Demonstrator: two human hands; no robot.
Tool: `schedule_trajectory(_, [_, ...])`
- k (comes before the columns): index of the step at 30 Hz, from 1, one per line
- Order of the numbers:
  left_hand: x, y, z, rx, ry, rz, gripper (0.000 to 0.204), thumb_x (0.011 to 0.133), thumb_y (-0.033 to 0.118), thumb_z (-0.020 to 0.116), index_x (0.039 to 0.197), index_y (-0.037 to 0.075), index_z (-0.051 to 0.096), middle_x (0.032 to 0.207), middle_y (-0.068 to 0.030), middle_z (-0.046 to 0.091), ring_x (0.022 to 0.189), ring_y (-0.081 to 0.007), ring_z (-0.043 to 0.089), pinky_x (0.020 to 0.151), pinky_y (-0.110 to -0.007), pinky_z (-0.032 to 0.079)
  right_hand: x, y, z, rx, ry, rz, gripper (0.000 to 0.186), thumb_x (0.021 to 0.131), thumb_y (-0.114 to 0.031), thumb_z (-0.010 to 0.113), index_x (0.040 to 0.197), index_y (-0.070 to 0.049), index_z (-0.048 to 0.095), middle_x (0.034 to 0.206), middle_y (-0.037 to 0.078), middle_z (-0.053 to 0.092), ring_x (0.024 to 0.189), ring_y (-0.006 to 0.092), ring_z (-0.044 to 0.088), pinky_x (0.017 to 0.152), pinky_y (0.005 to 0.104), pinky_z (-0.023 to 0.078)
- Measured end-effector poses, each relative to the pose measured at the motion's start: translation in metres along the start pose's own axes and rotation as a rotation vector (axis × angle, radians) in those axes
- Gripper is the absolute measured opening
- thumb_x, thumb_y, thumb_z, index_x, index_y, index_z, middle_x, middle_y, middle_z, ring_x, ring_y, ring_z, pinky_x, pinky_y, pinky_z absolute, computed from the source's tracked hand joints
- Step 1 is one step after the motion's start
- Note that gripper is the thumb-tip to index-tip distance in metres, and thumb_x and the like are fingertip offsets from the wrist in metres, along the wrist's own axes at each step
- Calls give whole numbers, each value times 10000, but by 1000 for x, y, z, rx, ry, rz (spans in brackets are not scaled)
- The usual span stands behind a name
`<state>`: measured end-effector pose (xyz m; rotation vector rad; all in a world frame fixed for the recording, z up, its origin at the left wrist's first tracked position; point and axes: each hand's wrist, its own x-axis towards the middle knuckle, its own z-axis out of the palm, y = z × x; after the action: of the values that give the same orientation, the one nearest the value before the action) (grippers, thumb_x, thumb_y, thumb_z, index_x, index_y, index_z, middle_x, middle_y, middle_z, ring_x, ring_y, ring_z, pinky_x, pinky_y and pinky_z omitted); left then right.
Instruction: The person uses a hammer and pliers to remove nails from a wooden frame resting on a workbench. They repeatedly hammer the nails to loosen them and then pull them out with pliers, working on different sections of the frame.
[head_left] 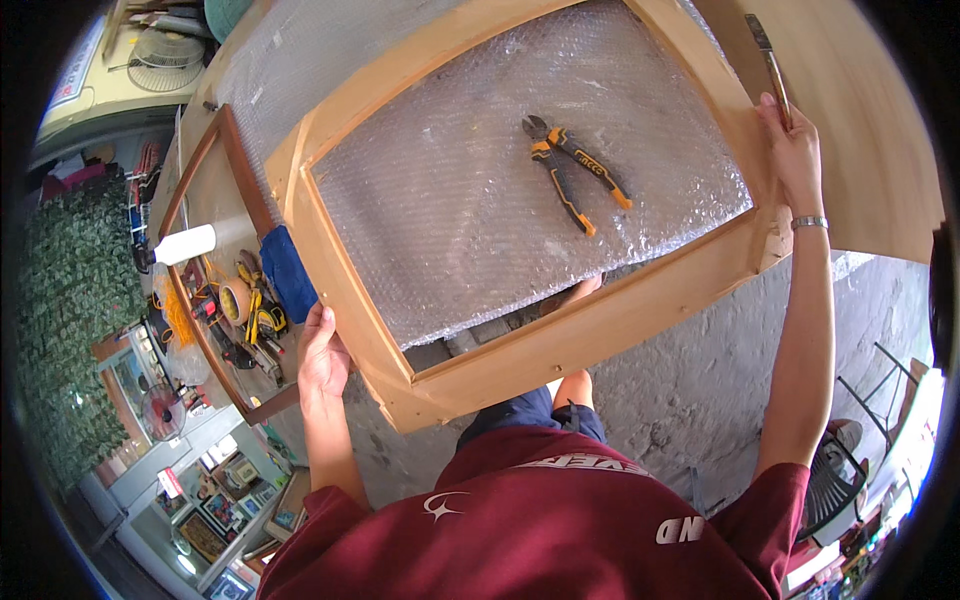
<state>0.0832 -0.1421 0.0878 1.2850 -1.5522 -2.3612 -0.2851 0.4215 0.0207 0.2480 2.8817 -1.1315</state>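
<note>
A large, light-brown wooden frame (560, 365) is held up in front of me, slightly tilted. My left hand (323, 360) grips its left side near the lower corner. My right hand (795, 165) holds the right side, with a slim tool (772, 75) with a dark, flat end also in its grasp, pointing up and away. Through the frame's opening I see diagonal cutting pliers (570, 170) with orange and black handles. They lie on bubble wrap (450, 210) that covers the table.
Left of the frame lie a narrow reddish-brown frame (240, 160), a blue cloth (288, 272), a white bottle (186, 244) and a tape roll (236, 300) among hand tools. A wooden board (860, 130) is at the right. A black chair (832, 485) stands at the lower right.
</note>
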Motion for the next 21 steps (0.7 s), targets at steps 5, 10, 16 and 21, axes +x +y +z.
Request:
schedule_trajectory(5, [11, 9, 4, 70, -68, 110, 344, 1031, 172, 618, 1346, 50, 552, 1278, -92, 659, 1167, -217, 635, 1039, -392, 508, -10, 5, -9, 191, 144, -37, 511, 973, -489, 677, 874, 11, 707, 723, 21, 572, 715, 109, 495, 700, 293, 448])
schedule_trajectory(10, [47, 58, 10, 251, -93, 232, 382, 1034, 167, 612, 1384, 32, 544, 1289, -65, 651, 1168, -180, 629, 1029, -352, 499, -58, -14, -40, 172, 292, 24, 504, 994, -463, 659, 914, 31, 715, 763, 44, 639, 753, 113, 551, 745, 295, 469])
schedule_trajectory(16, [152, 135, 24, 446, -228, 353, 340, 1053, 142, 585, 1362, 5, 549, 1297, -61, 641, 1206, -157, 593, 1073, -320, 448, -181, -18, -43, 135, 508, 202, 493, 1028, -424, 625, 921, 45, 730, 770, 63, 679, 761, 119, 585, 747, 319, 484])
schedule_trajectory(21, [209, 187, 97, 635, -371, 370, 378, 1059, 143, 574, 1385, -42, 526, 1321, -89, 630, 1226, -155, 584, 1089, -312, 436, -288, -28, 16, 380, 773, 433, 485, 1047, -392, 614, 849, 43, 702, 732, 12, 607, 708, 87, 508, 663, 286, 420])
